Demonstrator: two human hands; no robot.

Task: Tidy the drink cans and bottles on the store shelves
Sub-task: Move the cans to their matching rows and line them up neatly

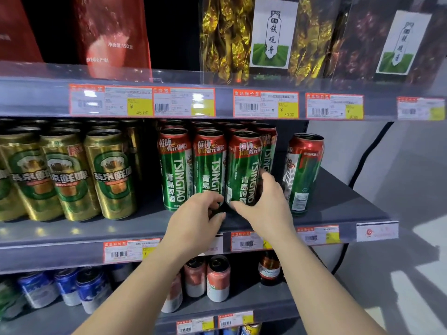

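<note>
Head view. We look at the middle shelf [338,199] of a store rack, where both hands work at the front row of green-and-red Tsingtao beer cans. Our right hand [268,204] wraps the lower part of the third Tsingtao can [243,165], thumb on its front and fingers round its right side; this grip is grasping that can, which stands upright on the shelf, touching its neighbour. Our left hand [200,213] has its fingers curled at the base of the second Tsingtao can [209,163]; we cannot tell whether this grip is grasping the can or only touching it. The first Tsingtao can [174,168] stands just left of these. A lone Tsingtao can [302,172] stands apart to the right, its label turned sideways. To the left stands a row of gold Yanjing beer cans [110,175]. Price tags [266,103] line the shelf edge above, under bagged tea [271,35]. On the lower shelf we see blue cans [92,288], pink cans [217,279] and a brown bottle [269,268].
</note>
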